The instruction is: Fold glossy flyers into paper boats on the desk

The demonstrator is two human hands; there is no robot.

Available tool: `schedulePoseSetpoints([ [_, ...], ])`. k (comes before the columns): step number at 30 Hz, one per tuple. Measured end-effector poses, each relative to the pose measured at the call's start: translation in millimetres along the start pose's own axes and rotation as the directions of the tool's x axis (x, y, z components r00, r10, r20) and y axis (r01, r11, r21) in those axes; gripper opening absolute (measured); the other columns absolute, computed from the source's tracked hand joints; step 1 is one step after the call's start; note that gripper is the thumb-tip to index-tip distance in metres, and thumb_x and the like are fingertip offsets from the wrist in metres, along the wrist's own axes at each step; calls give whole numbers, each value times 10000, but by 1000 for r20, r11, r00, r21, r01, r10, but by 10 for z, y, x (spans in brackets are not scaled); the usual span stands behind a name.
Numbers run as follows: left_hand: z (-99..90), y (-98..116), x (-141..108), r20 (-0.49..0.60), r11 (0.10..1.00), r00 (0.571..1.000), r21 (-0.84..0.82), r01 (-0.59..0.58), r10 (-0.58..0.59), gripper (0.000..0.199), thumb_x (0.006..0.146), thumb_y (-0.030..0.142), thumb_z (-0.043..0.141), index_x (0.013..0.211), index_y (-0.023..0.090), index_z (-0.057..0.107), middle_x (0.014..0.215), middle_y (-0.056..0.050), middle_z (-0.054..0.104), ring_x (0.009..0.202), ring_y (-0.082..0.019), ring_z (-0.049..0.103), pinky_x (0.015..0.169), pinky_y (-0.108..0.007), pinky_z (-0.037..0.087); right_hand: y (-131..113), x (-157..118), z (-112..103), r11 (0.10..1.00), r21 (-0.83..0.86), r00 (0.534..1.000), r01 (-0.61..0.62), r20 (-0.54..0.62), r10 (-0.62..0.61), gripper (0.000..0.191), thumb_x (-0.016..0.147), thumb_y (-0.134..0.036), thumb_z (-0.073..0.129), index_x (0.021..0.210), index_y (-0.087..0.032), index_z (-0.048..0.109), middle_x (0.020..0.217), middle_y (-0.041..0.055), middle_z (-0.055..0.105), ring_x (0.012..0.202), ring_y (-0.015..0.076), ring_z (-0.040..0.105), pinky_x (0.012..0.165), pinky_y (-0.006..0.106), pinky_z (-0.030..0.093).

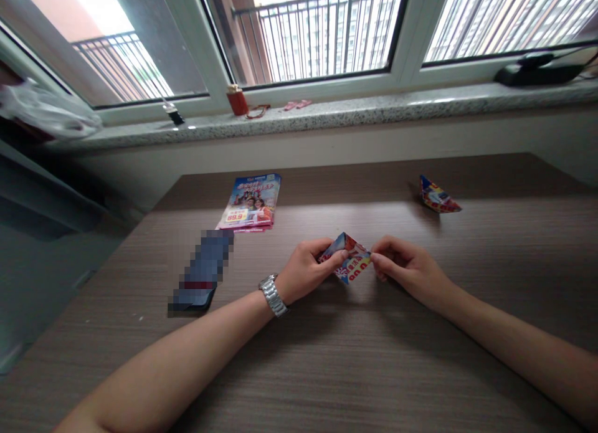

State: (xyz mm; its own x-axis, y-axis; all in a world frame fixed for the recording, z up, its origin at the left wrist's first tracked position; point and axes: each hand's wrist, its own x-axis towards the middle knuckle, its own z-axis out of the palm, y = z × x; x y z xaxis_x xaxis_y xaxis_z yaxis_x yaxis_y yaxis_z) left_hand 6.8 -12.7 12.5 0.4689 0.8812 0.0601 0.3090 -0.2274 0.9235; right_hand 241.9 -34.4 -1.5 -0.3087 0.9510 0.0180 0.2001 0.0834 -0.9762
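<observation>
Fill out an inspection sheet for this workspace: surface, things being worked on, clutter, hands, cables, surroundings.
Surface: brown wood-grain table, a few pale specks at left.
Things being worked on: printed folded paper between the hands; similar folded piece farther back at right; stack of flyers at back left.
Clutter: dark phone-like object, pixelated, left of the left hand.
Hands: left hand grips the paper's left side, with a metal watch on the wrist; fingers of the right hand pinch its right corner.
Cables: dark cable by a black device on the sill.
Surroundings: windows above a speckled sill; red container on it.
</observation>
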Motion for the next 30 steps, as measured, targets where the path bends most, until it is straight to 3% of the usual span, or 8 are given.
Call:
schedulePoseSetpoints([
  [9,-3,11,-1,27,1000,1000,-7,11,-11,410,915,480,589,1034,106,708,803,-26,651,692,-127,547,634,-214,427,-13,4,5,1000,13,1000,-8,2,8,256,908,-454,623,843,-208,599,654,-29,547,598,132,503,575,274,406],
  [30,11,12,2,9,999,1000,43,-14,14,385,900,492,613,877,115,685,718,10,581,651,-101,461,591,-203,356,8,-11,33,995,-103,997,15,81,-6,291,916,-492,601,934,-206,655,762,6,625,668,153,532,599,273,419],
])
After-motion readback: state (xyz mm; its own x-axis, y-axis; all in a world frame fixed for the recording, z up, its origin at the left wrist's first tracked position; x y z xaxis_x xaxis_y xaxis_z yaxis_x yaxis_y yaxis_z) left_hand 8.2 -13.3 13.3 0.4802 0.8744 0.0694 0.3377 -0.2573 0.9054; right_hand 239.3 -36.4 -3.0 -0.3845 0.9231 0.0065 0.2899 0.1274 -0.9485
